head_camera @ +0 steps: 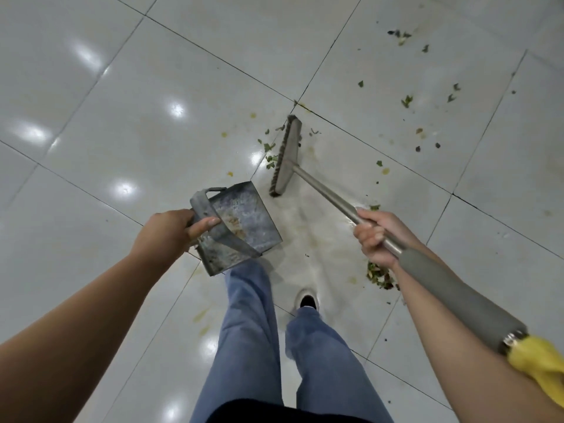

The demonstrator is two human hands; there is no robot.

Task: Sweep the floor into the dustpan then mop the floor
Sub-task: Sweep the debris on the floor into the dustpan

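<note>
My left hand (pixel 171 232) grips the handle of a grey metal dustpan (pixel 241 230), which hangs tilted above the floor with its mouth toward the broom. My right hand (pixel 377 236) grips the metal shaft of a grey broom (pixel 288 154). The broom head rests on the white tiled floor (pixel 122 102), just beyond the dustpan. Small green leaf scraps (pixel 270 152) lie along the head's left side. A denser pile of leaf debris (pixel 380 276) sits by my right forearm. More scraps (pixel 407 100) are scattered far right.
My legs in blue jeans (pixel 250 325) and one white shoe (pixel 306 300) stand below the dustpan. Yellowish stains (pixel 201 315) and a smeared wet patch (pixel 308 239) mark the tiles. A yellow cloth (pixel 540 361) hangs at the broom handle's end, lower right.
</note>
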